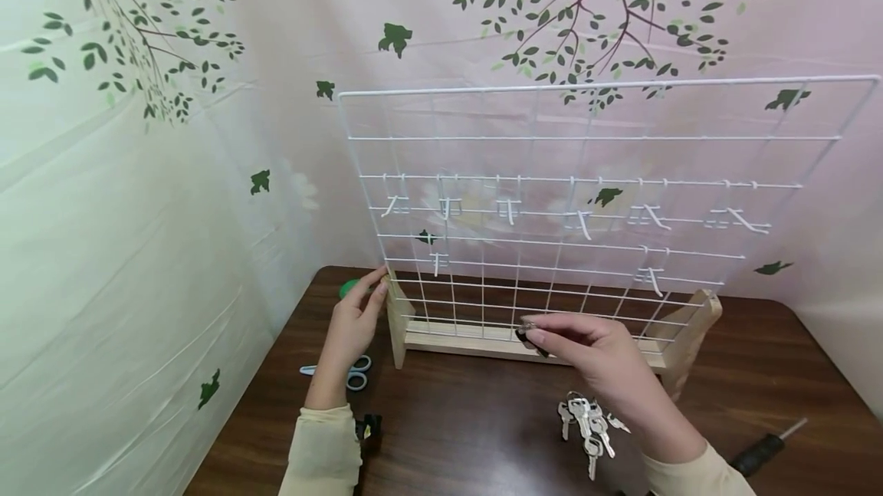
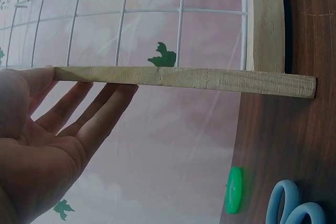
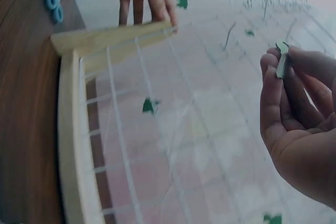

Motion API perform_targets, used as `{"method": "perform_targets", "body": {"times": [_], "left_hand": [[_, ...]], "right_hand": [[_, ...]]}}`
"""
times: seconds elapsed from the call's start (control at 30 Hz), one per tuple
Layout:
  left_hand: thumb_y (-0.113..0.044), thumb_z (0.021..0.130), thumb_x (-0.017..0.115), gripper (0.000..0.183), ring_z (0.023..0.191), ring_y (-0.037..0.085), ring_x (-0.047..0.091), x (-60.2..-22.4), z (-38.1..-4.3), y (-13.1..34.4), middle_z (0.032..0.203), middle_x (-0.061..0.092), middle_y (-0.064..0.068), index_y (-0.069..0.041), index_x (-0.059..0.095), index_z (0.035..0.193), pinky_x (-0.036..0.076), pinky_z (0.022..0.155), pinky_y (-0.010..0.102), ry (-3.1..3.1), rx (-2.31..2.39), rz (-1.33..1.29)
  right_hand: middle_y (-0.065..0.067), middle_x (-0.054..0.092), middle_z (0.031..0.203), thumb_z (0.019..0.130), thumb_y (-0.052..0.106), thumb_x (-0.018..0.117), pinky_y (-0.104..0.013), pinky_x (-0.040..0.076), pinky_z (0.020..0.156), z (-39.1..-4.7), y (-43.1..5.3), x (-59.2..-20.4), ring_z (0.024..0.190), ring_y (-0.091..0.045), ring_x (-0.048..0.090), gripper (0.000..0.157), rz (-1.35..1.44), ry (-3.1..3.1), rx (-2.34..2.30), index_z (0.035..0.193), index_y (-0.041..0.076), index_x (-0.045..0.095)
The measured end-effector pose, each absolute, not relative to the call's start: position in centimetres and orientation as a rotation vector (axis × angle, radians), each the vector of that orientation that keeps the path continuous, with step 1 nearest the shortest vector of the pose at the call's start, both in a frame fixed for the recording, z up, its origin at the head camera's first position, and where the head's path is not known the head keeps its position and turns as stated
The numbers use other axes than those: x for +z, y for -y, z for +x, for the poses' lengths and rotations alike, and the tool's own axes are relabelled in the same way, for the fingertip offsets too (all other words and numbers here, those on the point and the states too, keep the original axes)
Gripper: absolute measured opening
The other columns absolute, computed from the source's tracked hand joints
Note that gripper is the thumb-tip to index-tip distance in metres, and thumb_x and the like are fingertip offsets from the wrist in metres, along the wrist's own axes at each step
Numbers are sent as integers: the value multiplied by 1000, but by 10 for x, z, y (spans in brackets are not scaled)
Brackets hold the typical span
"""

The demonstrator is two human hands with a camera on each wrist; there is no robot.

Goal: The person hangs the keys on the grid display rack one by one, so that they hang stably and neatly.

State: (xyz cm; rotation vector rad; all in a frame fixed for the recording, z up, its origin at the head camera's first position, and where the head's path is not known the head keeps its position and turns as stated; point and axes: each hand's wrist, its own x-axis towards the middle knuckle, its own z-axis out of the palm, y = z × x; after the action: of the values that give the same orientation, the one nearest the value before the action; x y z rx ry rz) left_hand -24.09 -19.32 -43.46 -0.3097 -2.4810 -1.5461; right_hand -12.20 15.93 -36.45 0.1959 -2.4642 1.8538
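Observation:
A white wire grid rack [image 1: 483, 262] stands in a wooden stand [image 1: 476, 336] on the table. My left hand [image 1: 355, 320] holds the stand's left side post [image 2: 184, 78], thumb on one face and fingers on the other. In front of the grid's lower part, my right hand [image 1: 600, 350] pinches a small metal-and-black piece [image 3: 282, 62]; its exact kind cannot be told. Several white hooks [image 1: 510, 210] hang on the grid. A bunch of silver keys [image 1: 585, 419] lies on the table below my right hand.
Light blue scissors [image 1: 357, 381] lie left of the stand, near a green round object [image 1: 347, 288]. A black object with a yellow mark [image 1: 371, 428] is beside my left sleeve. On the right lies a screwdriver [image 1: 762, 451]. A leaf-patterned curtain [image 1: 290, 136] hangs behind the table.

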Motion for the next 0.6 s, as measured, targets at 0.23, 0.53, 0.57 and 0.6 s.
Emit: {"method": "perform_targets", "body": {"times": [0.23,0.53,0.57,0.6], "left_hand": [[-34,113,55,43,123,35,72,-435,-240,192,148,66,16,-22,59,154,67,95,47,2491,-1499,-296],[-35,113,55,43,125,35,70,-434,-240,192,148,66,15,-24,59,154,66,97,49,2501,-1476,-280],[-35,113,55,43,125,35,70,-434,-240,192,148,66,15,-25,58,155,66,97,48,2502,-1480,-279],[-35,113,54,43,125,35,71,-434,-240,192,148,65,15,-25,58,155,66,97,47,2502,-1483,-277]], "right_hand": [[4,81,122,99,27,79,-20,60,95,-137,-124,-342,111,-2,73,24,452,2476,1724,122,27,82],[5,78,122,99,29,79,-23,60,89,-156,-79,-317,109,-11,72,25,494,2473,1825,124,27,81],[4,78,125,99,29,79,-25,60,91,-159,-74,-314,111,-12,73,25,488,2470,1853,123,26,81],[3,78,126,99,29,79,-26,60,92,-161,-69,-311,112,-13,73,24,480,2468,1876,123,25,81]]}}
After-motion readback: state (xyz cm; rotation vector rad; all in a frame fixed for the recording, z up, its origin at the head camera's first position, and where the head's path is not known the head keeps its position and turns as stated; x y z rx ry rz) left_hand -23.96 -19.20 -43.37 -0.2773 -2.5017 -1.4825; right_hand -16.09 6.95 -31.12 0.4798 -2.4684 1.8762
